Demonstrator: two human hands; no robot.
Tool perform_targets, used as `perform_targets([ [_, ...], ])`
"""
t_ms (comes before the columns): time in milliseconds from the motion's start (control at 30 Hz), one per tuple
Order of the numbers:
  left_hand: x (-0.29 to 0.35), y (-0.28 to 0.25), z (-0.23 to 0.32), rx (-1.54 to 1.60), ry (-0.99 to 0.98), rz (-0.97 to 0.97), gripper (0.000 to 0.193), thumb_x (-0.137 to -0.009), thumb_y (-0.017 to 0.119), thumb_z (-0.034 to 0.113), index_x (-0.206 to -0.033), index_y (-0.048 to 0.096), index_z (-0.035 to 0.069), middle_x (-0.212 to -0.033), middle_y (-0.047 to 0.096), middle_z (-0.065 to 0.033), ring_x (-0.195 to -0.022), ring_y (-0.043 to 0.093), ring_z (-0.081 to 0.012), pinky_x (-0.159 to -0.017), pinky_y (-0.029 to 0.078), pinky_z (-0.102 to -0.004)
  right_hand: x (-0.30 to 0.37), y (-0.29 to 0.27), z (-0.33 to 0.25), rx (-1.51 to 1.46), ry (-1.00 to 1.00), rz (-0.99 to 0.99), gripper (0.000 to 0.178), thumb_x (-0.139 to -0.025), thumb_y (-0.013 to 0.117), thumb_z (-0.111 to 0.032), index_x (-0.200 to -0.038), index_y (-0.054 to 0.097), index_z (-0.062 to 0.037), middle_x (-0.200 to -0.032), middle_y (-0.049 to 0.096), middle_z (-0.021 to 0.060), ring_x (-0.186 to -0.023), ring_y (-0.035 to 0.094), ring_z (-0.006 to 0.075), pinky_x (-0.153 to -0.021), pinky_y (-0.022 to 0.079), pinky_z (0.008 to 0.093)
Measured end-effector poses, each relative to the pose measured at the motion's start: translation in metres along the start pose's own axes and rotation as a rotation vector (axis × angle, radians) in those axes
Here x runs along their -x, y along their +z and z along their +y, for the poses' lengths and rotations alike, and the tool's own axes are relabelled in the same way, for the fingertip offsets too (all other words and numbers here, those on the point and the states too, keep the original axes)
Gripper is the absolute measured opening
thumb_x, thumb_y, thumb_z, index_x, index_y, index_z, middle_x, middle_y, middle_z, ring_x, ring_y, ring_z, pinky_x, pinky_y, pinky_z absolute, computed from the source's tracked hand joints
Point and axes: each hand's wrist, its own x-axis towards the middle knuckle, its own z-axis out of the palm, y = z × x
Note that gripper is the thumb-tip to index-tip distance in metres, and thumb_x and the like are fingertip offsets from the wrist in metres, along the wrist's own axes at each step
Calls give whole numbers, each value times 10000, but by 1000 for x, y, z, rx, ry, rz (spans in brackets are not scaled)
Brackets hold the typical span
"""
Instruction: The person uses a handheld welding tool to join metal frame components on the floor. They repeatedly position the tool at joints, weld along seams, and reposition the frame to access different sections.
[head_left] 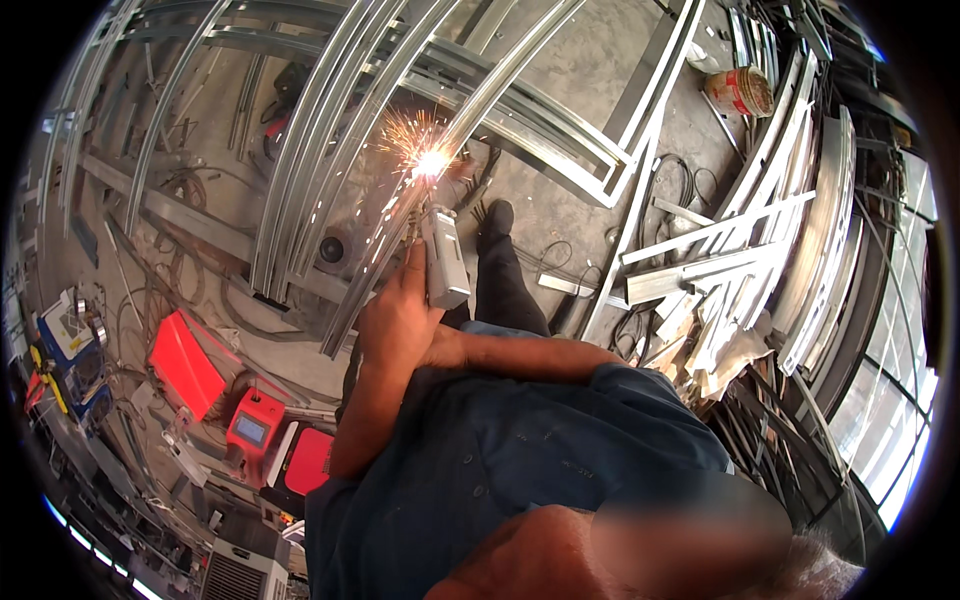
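While sparks (408, 130) flare, grey torch (447, 260) points at metal rail (508, 75)

The left hand (396, 312) grips the torch; the right hand (443, 347), mostly hidden behind that wrist: cannot tell. Upper right, a red-labelled tub (742, 92) carries print too small to read.

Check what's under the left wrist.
The right hand lies partly beneath the left wrist. The right hand's fingers are covered, so whether they grip the grey tool cannot be seen.
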Motion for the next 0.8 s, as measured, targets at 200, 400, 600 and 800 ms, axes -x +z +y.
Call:
perform_targets([
  [200, 21, -6, 3, 176, 97, 92, 873, -726, 797, 201, -1510, 427, 92, -1179, 667, -235, -1033, 655, -453, -853, 540, -509, 6, -11, 22, 305, 6, -167, 482, -831, 835, -233, -1232, 664, -27, -1179, 700, 102, -1071, 642, 222, -929, 519, 363],
  [400, 18, -47, -21, 633, 128, 37, 618, -816, 761, 152, -1377, 558, -11, -1158, 705, -226, -1069, 706, -343, -896, 536, -420, -5, 41, -66, 239, 108, -255, 565, -846, 832, -296, -1279, 624, 2, -1167, 705, 109, -1096, 638, 235, -996, 487, 357],
  [600, -28, -79, -77, 896, -134, -115, 356, -930, 708, 249, -1148, 673, -31, -885, 726, -91, -807, 702, -199, -711, 541, -342, -74, 61, -62, -27, 1, -98, 437, -848, 835, -278, -1147, 660, -11, -1003, 708, 64, -903, 671, 158, -772, 562, 304],
  [800, -80, -65, -119, 986, -17, -191, 384, -991, 640, 252, -1271, 622, -9, -932, 716, -62, -665, 626, -114, -589, 503, -270, -96, 60, -90, -64, 98, 84, 390, -887, 796, -321, -1084, 666, -11, -904, 699, 64, -811, 675, 133, -689, 562, 281],
])
